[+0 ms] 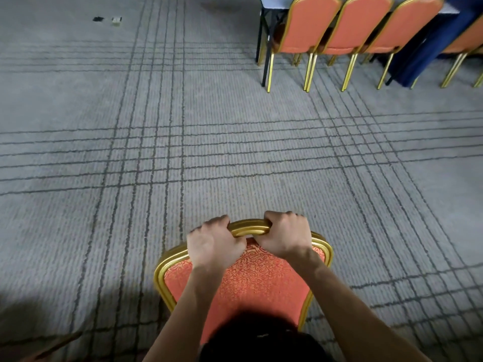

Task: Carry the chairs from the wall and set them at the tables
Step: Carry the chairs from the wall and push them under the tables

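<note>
Both the left grip (214, 245) and right grip (287, 236) curl tight round the arched gold top rail (248, 227) of a chair (261, 280) (orange swirl-patterned fabric, ribbed metal frame), over grey lined carpet (104, 152), well apart from three matching chairs (350, 27) tucked at the bench (274, 2)

1. No text, label, brand, number or sign can be read anywhere.
2. The chair (261, 278) fabric bears only a swirl pattern.
3. A small pale scrap (116, 20) on the carpet (78, 126) is too blurred to read.
</note>
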A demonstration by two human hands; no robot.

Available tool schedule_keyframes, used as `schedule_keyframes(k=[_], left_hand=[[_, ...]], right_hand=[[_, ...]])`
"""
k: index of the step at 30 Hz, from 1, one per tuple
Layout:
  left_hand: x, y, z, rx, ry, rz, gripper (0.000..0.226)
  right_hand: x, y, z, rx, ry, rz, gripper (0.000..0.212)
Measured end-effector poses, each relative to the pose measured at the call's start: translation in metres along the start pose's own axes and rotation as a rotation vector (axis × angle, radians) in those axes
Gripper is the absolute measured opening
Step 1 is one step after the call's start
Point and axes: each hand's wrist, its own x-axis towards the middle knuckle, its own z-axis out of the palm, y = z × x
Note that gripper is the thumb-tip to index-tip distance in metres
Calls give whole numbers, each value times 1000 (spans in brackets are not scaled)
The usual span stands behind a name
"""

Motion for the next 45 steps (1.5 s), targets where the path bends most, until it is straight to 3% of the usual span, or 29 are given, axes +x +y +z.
schedule_keyframes(k=[13, 16, 22, 32, 36, 45], left_hand=[[104, 70, -19, -15, -13, 266, 32], [132, 100, -15, -89, 90, 339, 36], [197, 205, -15, -157, 215, 542, 42], [297, 362, -28, -196, 328, 759, 42], [325, 399, -31, -219, 283, 804, 42], [465, 543, 14, -311, 259, 980, 44]], right_hand=[[52, 76, -36, 36, 258, 132, 36], [67, 106, -49, 17, 344, 140, 38], [105, 193, -96, -7, 542, 234, 39], [171, 319, -173, -2, 723, 282, 36], [189, 349, -191, 9, 749, 290, 36], [295, 489, -227, -41, 735, 424, 36]])
